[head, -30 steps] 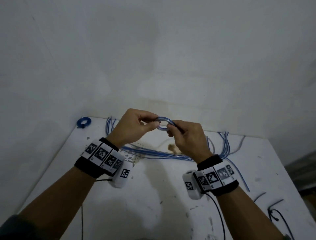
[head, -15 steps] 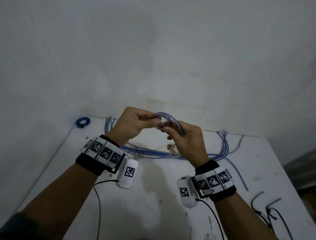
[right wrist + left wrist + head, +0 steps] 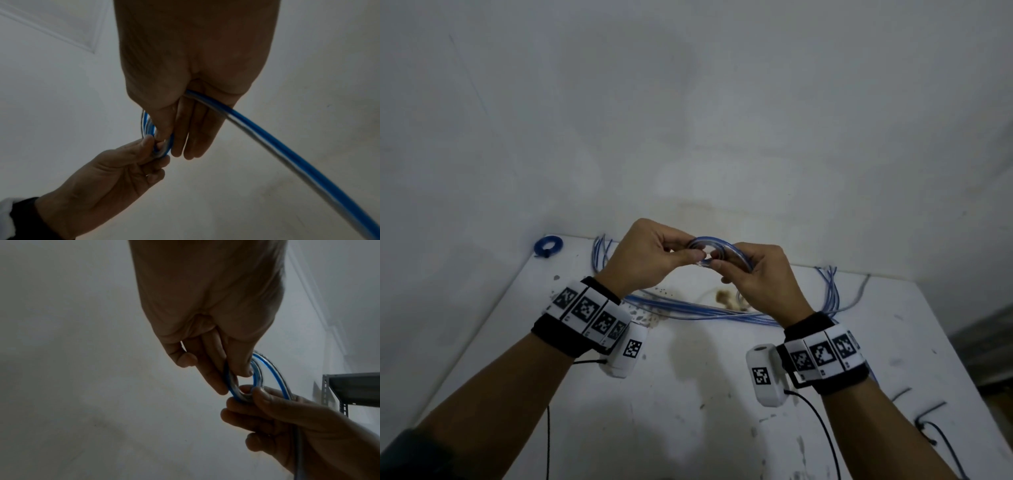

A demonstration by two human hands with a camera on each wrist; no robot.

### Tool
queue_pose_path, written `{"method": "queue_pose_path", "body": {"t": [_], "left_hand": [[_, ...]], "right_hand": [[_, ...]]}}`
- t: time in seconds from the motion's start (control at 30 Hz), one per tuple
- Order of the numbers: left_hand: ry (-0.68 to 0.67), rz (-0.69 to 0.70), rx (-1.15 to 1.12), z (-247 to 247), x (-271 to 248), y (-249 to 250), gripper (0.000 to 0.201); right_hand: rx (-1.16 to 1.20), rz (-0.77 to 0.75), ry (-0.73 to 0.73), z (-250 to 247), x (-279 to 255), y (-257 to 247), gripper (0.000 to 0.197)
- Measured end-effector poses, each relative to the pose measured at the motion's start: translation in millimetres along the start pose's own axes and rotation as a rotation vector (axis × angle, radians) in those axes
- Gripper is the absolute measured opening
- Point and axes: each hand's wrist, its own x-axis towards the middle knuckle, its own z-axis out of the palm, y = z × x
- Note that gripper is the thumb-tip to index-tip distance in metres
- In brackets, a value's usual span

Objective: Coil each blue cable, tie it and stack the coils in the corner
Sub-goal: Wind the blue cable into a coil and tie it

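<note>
Raised slightly, both hands pinch the coil (image 3: 710,251) above the bench (image 3: 688,394); cable tail (image 3: 267,138) trails through right hand (image 3: 763,284), left hand (image 3: 650,257) opposite.

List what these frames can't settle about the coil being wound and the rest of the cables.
- Coil turn count: head view too small; in both wrist views the fingers cover part of it.
- Free tail: runs off the right wrist frame's edge; length unknown.
- Finished coil in the table corner: too small to confirm a tie.
- Loose cables: left hand and right hand hide stretches; count unclear.
</note>
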Motion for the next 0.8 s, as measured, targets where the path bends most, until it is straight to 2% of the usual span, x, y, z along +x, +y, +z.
{"method": "queue_pose_path", "body": {"t": [0.1, 0.13, 0.2, 0.33, 0.43, 0.57, 0.7, 0.8], "left_hand": [[-0.027, -0.013, 0.075, -1.7, 1.1, -1.1, 0.019], [-0.038, -0.014, 0.099, -2.3, 1.3, -1.6, 0.019], [-0.046, -0.014, 0.131, -1.9, 1.0, -1.2, 0.019], [-0.033, -0.022, 0.148, 3.7, -2.0, 2.6, 0.018], [-0.026, -0.039, 0.056, 4.2, -2.2, 4.0, 0.017], [0.066, -0.052, -0.149, 11.8, -3.0, 4.1, 0.019], [0.223, -0.09, -0.305, 25.1, 0.7, 8.6, 0.018], [0.209, -0.107, -0.378, 28.6, 0.2, 10.9, 0.019]], "right_hand": [[0.007, -0.099, 0.017, 0.3, -3.7, -3.1, 0.03], [-0.034, -0.144, 0.021, -0.1, -3.0, -3.2, 0.031], [-0.11, -0.213, 0.005, -3.8, 1.1, -1.9, 0.023], [-0.135, -0.241, -0.004, -20.8, 9.9, 0.3, 0.016], [0.013, -0.198, 0.022, -18.2, 5.6, 3.1, 0.016], [0.199, -0.156, 0.174, 13.0, -9.9, 11.9, 0.024], [0.201, -0.176, 0.293, 40.1, -19.3, 16.0, 0.022], [0.189, -0.175, 0.369, 43.1, -17.7, 13.2, 0.019]]}}
